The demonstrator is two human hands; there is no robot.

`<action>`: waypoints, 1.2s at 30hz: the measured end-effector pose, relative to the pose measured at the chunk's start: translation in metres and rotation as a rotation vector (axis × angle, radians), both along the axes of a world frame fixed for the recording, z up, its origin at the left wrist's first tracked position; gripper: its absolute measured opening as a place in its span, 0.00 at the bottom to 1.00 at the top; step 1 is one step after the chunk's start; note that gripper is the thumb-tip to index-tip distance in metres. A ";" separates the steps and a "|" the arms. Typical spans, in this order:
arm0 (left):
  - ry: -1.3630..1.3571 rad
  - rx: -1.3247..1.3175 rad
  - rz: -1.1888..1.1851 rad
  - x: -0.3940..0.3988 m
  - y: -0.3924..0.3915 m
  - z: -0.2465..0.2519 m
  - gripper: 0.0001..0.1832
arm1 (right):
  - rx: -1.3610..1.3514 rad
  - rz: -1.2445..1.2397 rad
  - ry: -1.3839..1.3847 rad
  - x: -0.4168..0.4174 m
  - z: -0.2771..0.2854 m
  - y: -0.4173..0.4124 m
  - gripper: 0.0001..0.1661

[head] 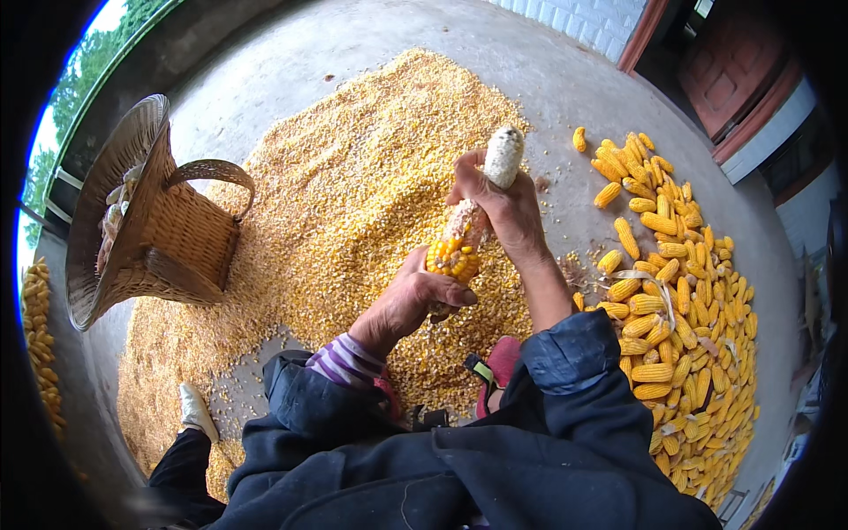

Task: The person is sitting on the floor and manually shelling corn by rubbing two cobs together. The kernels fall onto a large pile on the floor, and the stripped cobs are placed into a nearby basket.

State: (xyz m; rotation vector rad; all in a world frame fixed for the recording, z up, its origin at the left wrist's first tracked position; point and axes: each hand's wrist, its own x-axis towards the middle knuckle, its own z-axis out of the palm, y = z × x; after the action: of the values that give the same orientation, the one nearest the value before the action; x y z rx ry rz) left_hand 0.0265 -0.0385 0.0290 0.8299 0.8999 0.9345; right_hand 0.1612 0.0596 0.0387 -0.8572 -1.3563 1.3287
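Note:
My left hand (424, 291) is wrapped around the lower end of a partly shelled corn ear (453, 257). Yellow kernels remain on the end near that hand, and the pinkish upper part is bare. In my right hand (507, 209) is a bare, whitish corn cob (504, 158), its blunt tip sticking up above the fingers. The right hand is against the bare part of the ear; where cob and ear meet is hidden behind its fingers. Beneath both hands spreads a broad heap of loose corn kernels (344, 192) on the concrete floor (265, 79).
A pile of whole corn ears (689, 331) lies to the right. On the left stands a flared wicker basket (179, 232) with cobs (118, 205) inside. Another person's foot in a light shoe (196, 411) rests at lower left. A reddish door (732, 79) is at upper right.

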 end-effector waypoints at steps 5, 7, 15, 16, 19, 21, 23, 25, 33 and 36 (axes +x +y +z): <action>0.235 0.107 0.075 -0.006 0.005 0.003 0.13 | -0.061 0.097 -0.123 0.016 0.005 0.002 0.24; 0.299 0.160 0.134 -0.007 0.007 0.008 0.10 | -0.109 0.178 -0.209 0.016 0.005 0.001 0.23; 0.118 0.161 0.106 -0.010 0.011 -0.007 0.12 | 0.026 0.245 -0.211 0.004 0.002 -0.010 0.14; 0.054 0.121 0.088 -0.010 0.011 -0.006 0.14 | -0.014 0.264 -0.211 0.006 0.006 -0.012 0.14; -0.095 0.058 0.051 -0.010 0.009 -0.001 0.18 | -0.047 0.261 -0.192 0.006 0.009 -0.016 0.15; -0.145 0.053 0.057 -0.009 0.008 0.000 0.20 | -0.068 0.250 -0.205 0.007 0.010 -0.016 0.14; -0.160 0.065 0.090 -0.008 0.009 -0.002 0.21 | -0.117 0.252 -0.252 0.009 0.009 -0.015 0.14; -0.195 0.052 0.063 -0.013 0.013 -0.004 0.22 | -0.052 0.160 -0.133 0.008 0.012 -0.017 0.20; 0.091 -0.105 0.132 -0.005 0.006 0.000 0.22 | 0.507 0.149 -0.595 0.003 0.004 -0.015 0.40; 0.388 0.115 -0.084 -0.009 0.014 -0.008 0.21 | 0.549 -0.007 -0.725 -0.008 -0.015 -0.014 0.26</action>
State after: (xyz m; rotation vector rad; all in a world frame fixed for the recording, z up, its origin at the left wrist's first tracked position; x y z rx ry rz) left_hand 0.0174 -0.0249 0.0208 1.1648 1.1419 0.7690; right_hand 0.1534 0.0459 0.0236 -0.9833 -2.1379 0.5677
